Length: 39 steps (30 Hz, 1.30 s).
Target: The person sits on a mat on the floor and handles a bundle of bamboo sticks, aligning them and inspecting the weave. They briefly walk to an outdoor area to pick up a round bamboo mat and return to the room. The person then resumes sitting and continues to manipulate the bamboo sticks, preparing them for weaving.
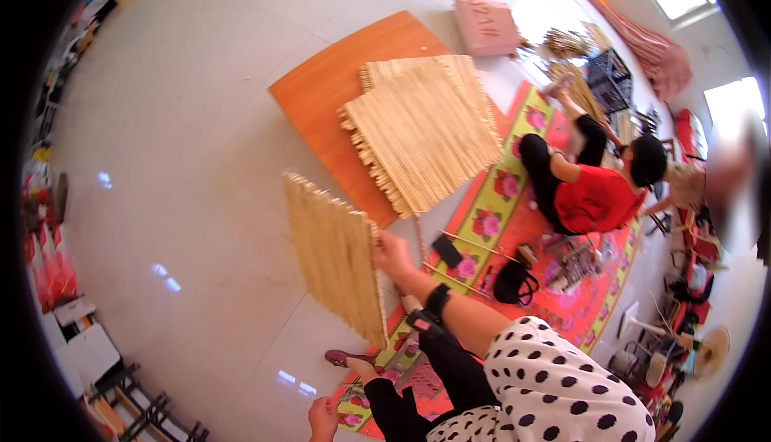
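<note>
Head view: a woven straw mat (336, 256) stands on edge above the pale tiled floor (193, 137), held up at its upper right edge by the right hand (391, 251). The fingers curl over the mat's edge and pinch it; their tips lie behind the straw, so how tightly they press cannot be told. The mat's lower corner hangs near a foot in a dark red shoe (347, 357), and its far face is hidden. The left hand (324, 419) sits well below the mat at the bottom edge, partly cut off, touching nothing visible; whether its fingers are spread or closed is hard to make out. A polka-dot sleeve (554, 386) and a dark wrist band (438, 301) lie to the right of the mat.

Beyond the mat, up and to the right, a stack of straw mats (422, 133) rests on an orange board (337, 97), with a pink box (486, 26) further off. Right of the mat spreads a red flowered rug (498, 193), where a person in a red top (594, 197) sits, face turned away. A black pouch (512, 281) and thin sticks (474, 243) lie on the rug between that person and the mat. Clutter further right is too small to identify.
</note>
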Each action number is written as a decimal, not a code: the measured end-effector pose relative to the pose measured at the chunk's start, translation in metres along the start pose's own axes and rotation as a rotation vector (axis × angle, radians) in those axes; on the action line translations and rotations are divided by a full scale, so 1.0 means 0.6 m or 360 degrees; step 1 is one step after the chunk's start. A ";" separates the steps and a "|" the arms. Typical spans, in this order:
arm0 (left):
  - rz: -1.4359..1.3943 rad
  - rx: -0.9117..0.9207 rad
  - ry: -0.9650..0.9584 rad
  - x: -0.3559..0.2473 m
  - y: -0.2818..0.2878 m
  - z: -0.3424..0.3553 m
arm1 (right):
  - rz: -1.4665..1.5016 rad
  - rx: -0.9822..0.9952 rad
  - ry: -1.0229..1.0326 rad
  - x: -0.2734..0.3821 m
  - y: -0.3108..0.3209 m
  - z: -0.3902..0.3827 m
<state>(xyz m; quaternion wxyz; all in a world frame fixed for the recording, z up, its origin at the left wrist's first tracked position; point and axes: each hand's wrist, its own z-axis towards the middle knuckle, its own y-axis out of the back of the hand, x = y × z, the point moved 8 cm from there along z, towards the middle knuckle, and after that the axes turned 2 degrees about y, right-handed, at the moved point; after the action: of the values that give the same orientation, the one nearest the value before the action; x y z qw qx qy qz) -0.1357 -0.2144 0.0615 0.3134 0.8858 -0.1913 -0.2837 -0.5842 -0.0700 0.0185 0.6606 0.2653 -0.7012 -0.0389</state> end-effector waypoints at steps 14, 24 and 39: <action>0.0117 0.0184 0.0087 -0.050 -0.014 0.014 | 0.1081 -0.0098 -0.0443 -0.044 0.267 0.096; 0.0123 0.0139 0.0111 -0.159 0.080 0.054 | 0.1069 -0.0531 -0.0534 -0.193 0.403 0.176; -0.0002 0.0065 0.0085 -0.139 0.273 0.062 | 0.1086 -0.0367 -0.1192 -0.138 0.410 0.153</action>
<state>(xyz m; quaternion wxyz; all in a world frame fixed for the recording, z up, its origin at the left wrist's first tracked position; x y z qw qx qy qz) -0.2494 -0.3074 0.1780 0.3000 0.8994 -0.1880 -0.2563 -0.7511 0.1486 0.0321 0.3643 -0.0852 -0.9273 0.0093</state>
